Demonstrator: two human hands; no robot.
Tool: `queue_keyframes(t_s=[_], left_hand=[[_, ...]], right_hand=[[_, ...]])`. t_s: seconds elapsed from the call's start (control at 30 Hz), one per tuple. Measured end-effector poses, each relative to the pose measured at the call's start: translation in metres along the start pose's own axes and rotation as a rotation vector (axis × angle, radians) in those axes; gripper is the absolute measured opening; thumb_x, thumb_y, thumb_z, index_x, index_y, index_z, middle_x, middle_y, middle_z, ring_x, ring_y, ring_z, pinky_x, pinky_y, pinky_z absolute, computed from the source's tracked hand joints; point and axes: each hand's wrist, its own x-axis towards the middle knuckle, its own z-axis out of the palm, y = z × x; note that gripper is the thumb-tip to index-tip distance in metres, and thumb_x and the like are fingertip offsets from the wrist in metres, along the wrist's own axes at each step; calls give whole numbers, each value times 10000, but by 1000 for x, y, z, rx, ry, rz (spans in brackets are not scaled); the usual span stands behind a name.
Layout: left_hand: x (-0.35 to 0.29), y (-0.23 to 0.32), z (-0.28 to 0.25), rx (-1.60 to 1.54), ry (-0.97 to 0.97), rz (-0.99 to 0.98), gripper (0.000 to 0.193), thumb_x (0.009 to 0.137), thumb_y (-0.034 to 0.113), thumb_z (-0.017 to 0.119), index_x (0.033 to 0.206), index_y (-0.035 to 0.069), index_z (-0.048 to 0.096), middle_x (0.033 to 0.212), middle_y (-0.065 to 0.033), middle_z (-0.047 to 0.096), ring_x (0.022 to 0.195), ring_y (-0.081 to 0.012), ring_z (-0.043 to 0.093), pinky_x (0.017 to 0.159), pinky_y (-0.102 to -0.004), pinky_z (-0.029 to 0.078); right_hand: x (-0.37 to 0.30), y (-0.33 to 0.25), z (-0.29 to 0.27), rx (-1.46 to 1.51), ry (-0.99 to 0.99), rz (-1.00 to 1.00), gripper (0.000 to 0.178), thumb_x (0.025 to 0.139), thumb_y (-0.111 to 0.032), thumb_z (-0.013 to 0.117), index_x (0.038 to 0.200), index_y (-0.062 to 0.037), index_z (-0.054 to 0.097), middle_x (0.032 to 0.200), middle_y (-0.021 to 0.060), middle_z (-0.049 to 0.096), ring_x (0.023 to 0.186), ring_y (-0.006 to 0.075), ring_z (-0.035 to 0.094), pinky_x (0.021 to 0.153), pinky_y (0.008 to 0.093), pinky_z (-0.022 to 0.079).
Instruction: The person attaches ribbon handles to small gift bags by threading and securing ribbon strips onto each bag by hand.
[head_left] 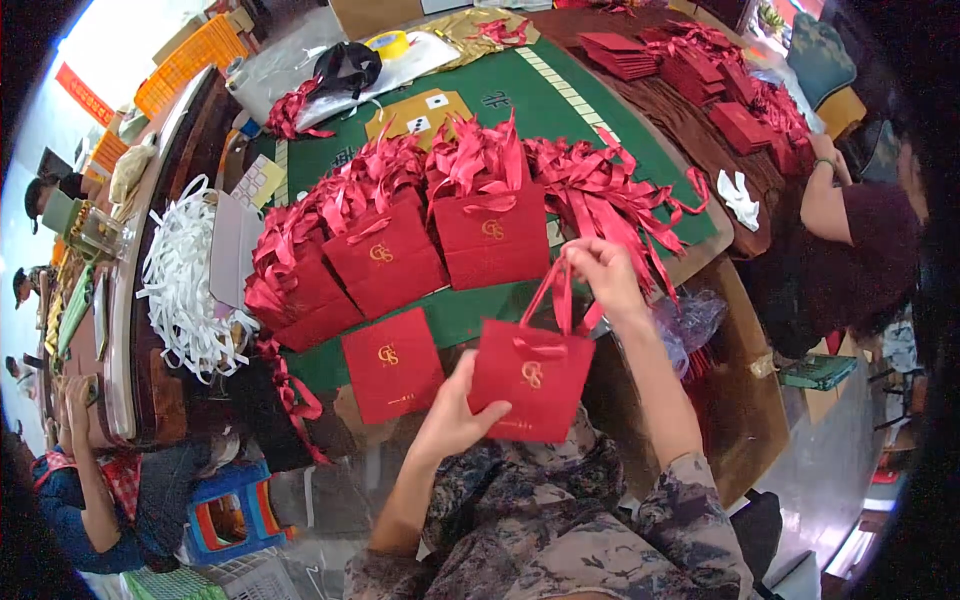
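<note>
In front of my chest is a small red paper gift bag [545, 405] with gold lettering on its face. My left hand [455, 415] grips its lower left side, thumb across the front. Above the bag, my right hand [605, 275] pinches the red ribbon handle [560, 295] and pulls it upward in a loop. A flat red bag [390, 360] lies on the table edge to the left of the held one. Just beyond stand rows of similar bags [490, 240], packed side by side, their ribbons bunched on top. Loose red ribbons [600, 190] spread to their right.
A box of white ribbon strips [195, 280] stands left on the green-topped table [570, 80]. Stacked red bags [735, 125] lie at the far right, near a seated person [850, 230]. Clear plastic wrap [690, 325] is by my right forearm; a blue stool [235, 510] stands lower left.
</note>
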Motion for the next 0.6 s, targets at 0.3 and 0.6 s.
queue_keyframes(t_s=[0.3,0.6], left_hand=[[-24,1,-2,-31,-54,-12,677,822,-2,736,1400,-29,386,1309,-167,577,1232,-213,551,1051,-359,422],[-26,18,-8,45,166,-131,631,744,-38,790,1270,-4,443,1217,-125,600,1169,-199,564,1037,-356,440]], right_hand=[[-1,19,0,101,-73,-31,142,942,-93,661,1022,19,695,903,27,699,808,81,630,750,235,504],[-52,-25,40,-499,163,-358,247,907,-127,686,1131,-40,627,930,57,563,774,146,577,708,288,486]])
